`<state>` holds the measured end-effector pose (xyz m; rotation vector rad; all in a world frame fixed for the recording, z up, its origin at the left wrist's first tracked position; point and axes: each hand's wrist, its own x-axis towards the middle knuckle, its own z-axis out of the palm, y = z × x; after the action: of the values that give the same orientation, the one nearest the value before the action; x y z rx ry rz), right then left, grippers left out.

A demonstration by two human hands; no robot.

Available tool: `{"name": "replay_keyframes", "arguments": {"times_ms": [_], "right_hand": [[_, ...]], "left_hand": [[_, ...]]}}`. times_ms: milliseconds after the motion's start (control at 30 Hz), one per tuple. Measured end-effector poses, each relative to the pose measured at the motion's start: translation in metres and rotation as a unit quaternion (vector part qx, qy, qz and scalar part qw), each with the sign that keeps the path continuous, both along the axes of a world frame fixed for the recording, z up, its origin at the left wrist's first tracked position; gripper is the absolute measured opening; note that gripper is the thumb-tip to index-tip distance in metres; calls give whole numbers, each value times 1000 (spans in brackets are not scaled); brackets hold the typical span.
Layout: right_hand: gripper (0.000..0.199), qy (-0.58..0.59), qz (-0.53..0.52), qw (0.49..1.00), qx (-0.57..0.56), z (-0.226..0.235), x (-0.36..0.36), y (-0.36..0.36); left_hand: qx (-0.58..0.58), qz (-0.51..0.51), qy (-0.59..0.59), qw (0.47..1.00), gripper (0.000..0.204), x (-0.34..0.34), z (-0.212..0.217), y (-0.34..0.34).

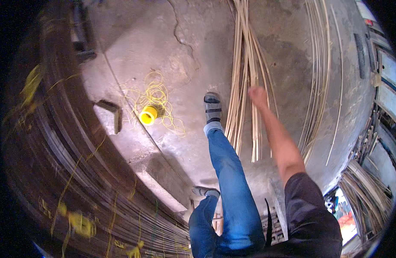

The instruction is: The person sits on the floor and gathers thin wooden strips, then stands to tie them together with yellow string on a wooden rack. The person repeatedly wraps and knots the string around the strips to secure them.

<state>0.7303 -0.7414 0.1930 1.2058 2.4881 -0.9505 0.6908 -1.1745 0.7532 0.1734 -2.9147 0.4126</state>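
Observation:
My right hand (258, 97) is held out in front of me with its fingers curled closed. It is over a bundle of long, thin, pale strips (238, 81) that look like split bamboo or wood, lying lengthwise on the concrete floor. The strips pass under or beside the fist, and whether any is inside it is hidden. My left hand is out of the picture. My sandalled foot (213, 107) stands just left of the strips.
A yellow spool (148, 115) with loose yellow cord (157, 92) lies left on the floor (198, 73). Stacked long dark bars (56, 124) fill the left side. More thin strips (320, 81) lie at the right, and a bundle of poles (363, 193) rests at the lower right.

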Motion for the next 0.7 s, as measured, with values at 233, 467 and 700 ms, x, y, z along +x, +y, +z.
{"name": "replay_keyframes", "arguments": {"times_ms": [233, 467, 700], "right_hand": [[27, -30, 16, 998, 55, -107, -115, 58], [32, -122, -13, 987, 102, -88, -95, -16], [22, 62, -186, 980, -44, 153, 87, -152]], "left_hand": [[-14, 1, -82, 997, 41, -51, -88, 52], [38, -14, -109, 993, 49, -57, -103, 58], [134, -25, -43, 990, 60, -11, -46, 34]]}}
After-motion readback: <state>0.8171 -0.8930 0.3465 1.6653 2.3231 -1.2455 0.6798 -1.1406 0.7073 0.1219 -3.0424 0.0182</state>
